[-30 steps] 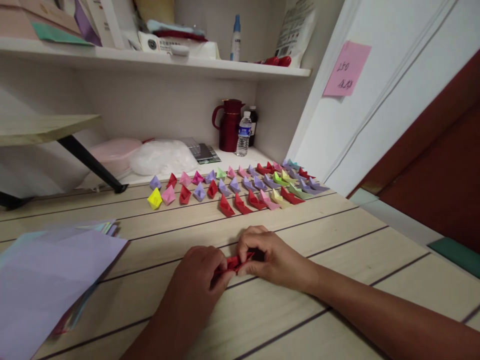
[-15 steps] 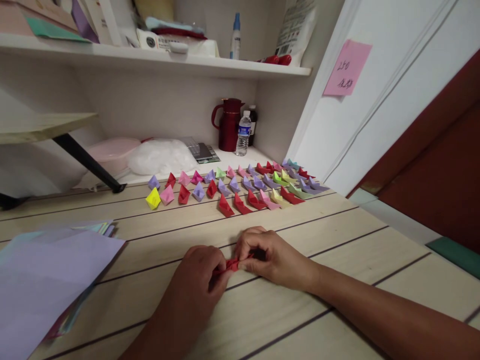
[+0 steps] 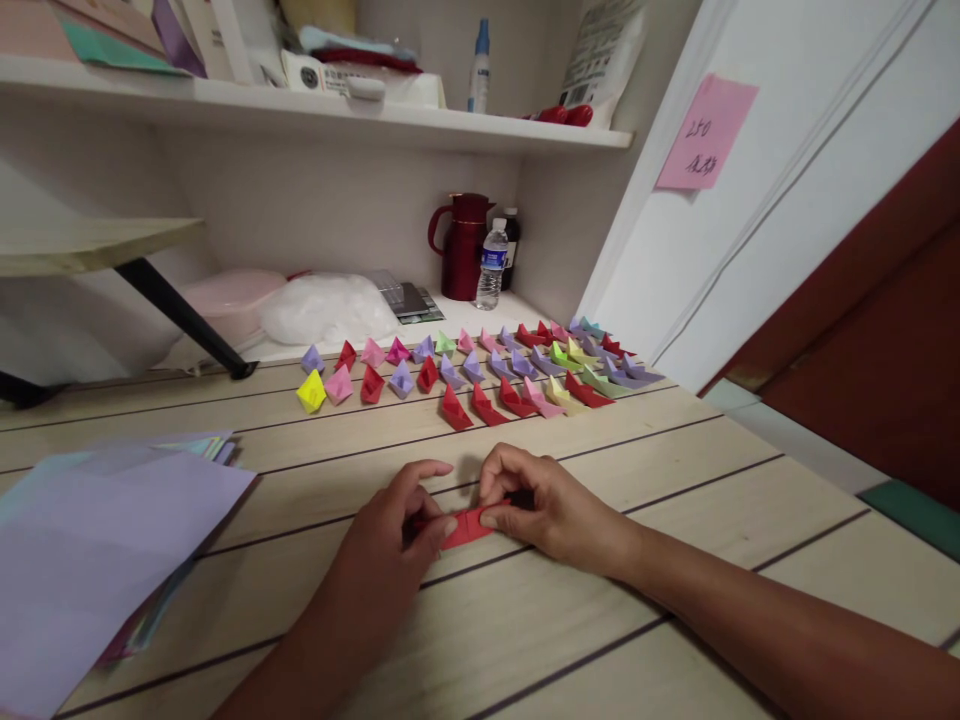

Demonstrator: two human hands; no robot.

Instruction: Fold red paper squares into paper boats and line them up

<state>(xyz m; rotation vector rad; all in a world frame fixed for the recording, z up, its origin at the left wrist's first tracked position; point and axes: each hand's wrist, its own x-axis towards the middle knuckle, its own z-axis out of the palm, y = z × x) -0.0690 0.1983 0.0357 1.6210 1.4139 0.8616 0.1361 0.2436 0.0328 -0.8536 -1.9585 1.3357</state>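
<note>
A small folded strip of red paper (image 3: 466,530) is held low over the wooden table between my two hands. My left hand (image 3: 394,525) pinches its left end with the thumb on top, and the index finger is raised away from it. My right hand (image 3: 536,500) grips the right end between thumb and curled fingers. Creases show across the paper's middle; both ends are hidden by my fingers. Beyond my hands stand rows of small folded paper boats, among them a yellow boat (image 3: 311,393) and a red boat (image 3: 455,409).
A stack of coloured paper (image 3: 112,550) with a lilac sheet on top lies at the left. Behind the boats are a dark red jug (image 3: 463,250), a water bottle (image 3: 492,268) and a white plastic bag (image 3: 326,308). A black table leg (image 3: 184,315) slants at the left.
My left index finger has lifted off the paper, and more of the red strip shows, looking flatter and longer between my hands. The view has shifted slightly.
</note>
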